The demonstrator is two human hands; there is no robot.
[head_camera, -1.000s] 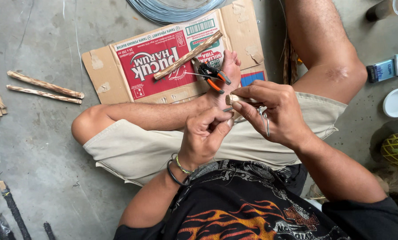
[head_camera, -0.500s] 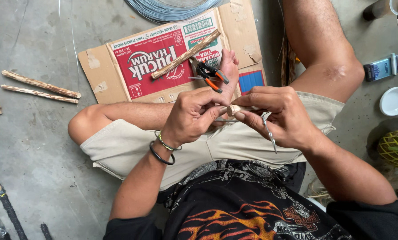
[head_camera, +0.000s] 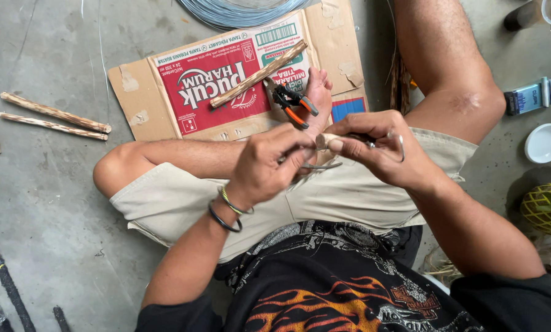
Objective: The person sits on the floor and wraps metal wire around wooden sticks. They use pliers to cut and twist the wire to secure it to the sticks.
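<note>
Both hands meet over the lap: left hand (head_camera: 269, 163) pinches the small pale stick (head_camera: 322, 141), right hand (head_camera: 374, 147) closes on its other end, steadying it. Thin wire (head_camera: 321, 166) trails below (pliers (head_camera: 292, 103) wait within reach on the cardboard (head_camera: 146, 92)).

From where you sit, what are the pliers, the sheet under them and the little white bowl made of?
Pliers: dark metal head, apparently plastic or rubber orange-and-black grips. Sheet: brown cardboard, a flattened box with a glossy red print and torn tape patches. White bowl: smooth, slightly shiny; plastic or ceramic, cannot tell.
</note>
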